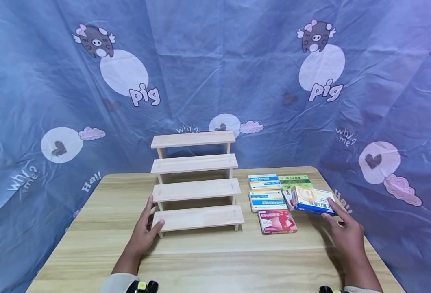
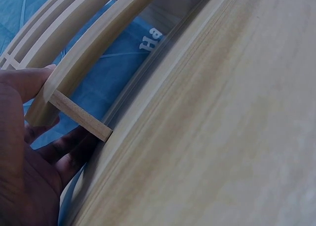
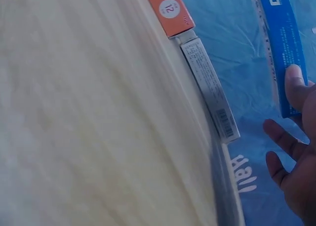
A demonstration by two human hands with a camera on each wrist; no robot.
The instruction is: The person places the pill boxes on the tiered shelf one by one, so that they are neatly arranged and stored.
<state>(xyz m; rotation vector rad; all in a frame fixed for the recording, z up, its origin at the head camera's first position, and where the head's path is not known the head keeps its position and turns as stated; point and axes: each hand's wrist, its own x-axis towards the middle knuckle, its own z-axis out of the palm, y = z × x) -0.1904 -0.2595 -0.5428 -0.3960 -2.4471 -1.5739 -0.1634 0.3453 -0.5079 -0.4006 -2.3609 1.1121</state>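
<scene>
A four-tier wooden step shelf (image 1: 197, 217) stands on the table, left of a group of medicine boxes. My left hand (image 1: 144, 228) grips the left end of its lowest tier. In the left wrist view, that hand's thumb lies on the board (image 2: 81, 63) and the other fingers reach beneath it. My right hand (image 1: 348, 238) pinches a white, yellow and blue medicine box (image 1: 312, 199) by its right end, tilted above the other boxes. The right wrist view shows the thumb on the box's blue side (image 3: 284, 43), raised off the table.
Two blue-and-white boxes (image 1: 264, 182) (image 1: 268, 201), a green box (image 1: 296, 181) and a red box (image 1: 277, 221) lie right of the shelf. Another box (image 1: 289, 198) is partly hidden under the held one. A blue patterned curtain (image 1: 223, 73) hangs behind the wooden table (image 1: 208, 264).
</scene>
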